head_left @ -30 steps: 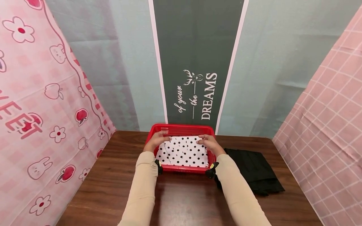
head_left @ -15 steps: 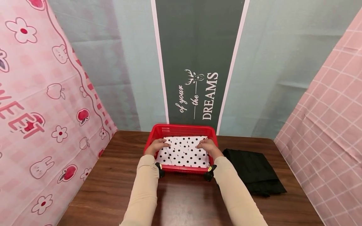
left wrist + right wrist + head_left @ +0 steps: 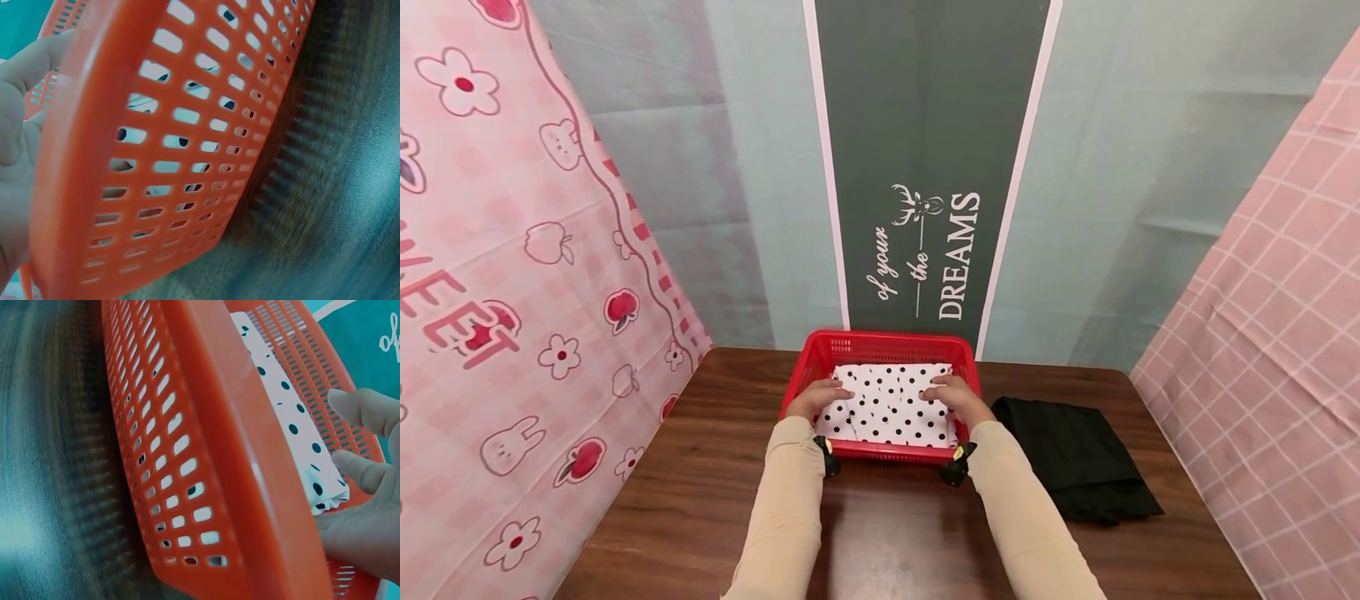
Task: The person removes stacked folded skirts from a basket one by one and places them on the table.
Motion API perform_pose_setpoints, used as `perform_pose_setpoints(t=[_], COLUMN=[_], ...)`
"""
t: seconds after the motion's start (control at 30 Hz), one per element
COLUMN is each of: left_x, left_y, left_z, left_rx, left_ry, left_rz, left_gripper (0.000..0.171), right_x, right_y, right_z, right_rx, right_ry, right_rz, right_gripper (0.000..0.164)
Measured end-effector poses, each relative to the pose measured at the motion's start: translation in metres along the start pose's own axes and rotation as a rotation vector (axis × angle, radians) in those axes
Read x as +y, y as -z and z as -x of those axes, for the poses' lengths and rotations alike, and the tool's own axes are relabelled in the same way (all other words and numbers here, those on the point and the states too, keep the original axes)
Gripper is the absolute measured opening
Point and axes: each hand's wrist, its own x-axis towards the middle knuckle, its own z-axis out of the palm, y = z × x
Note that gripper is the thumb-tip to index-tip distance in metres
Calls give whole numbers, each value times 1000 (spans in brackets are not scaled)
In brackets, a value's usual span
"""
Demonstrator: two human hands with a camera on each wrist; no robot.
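Nearest are two beige sleeves (image 3: pixel 786 500), reaching forward over the wooden table (image 3: pixel 887 542) from either side, each with a small dark device (image 3: pixel 955 467) at the wrist. Beyond a bare stretch of wood stands the red basket (image 3: pixel 887 453), its long side running left to right, square across the person's front. Inside it lies the folded polka-dot cloth (image 3: pixel 891 412), straight ahead and between the hands, its longer axis apparently running left to right too. The left hand (image 3: pixel 812 398) is at its left end and the right hand (image 3: pixel 958 397) at its right end, both reaching in over the basket, fingers loose and apart rather than curled round anything. The head view shows fingertips over both ends; whether they touch the fabric I cannot tell. Neither hand is plainly nearer, so this even flanking of the short ends seems the relation that any two-handed move would turn on. Right of the basket, by the right forearm, lies a folded black cloth (image 3: pixel 1075 454). Farthest off, behind the table, hangs a grey-green backdrop (image 3: pixel 925 108) with white lettering.
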Motion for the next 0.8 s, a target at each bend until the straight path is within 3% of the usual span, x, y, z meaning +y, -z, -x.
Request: perform_pose_setpoints(t=[0.13, 0.3, 0.43, 0.53, 0.8], left_x=[0, 4, 5, 2, -1], left_y=[2, 3, 2, 2, 11], left_z=[1, 0, -2, -6, -10], left_rx=[-15, -36, -49, -97, -179], left_ry=[53, 66, 45, 24, -7], left_rz=[17, 60, 65, 53, 136], left_gripper=[64, 70, 72, 68, 55], right_x=[2, 1, 1, 2, 2], right_y=[2, 6, 7, 7, 8], right_z=[0, -1, -4, -7, -10], right_rx=[-46, -82, -129, -150, -184], right_ry=[-14, -8, -12, -6, -11], right_rz=[-37, -51, -91, -112, -146], right_gripper=[63, 65, 66, 66, 69])
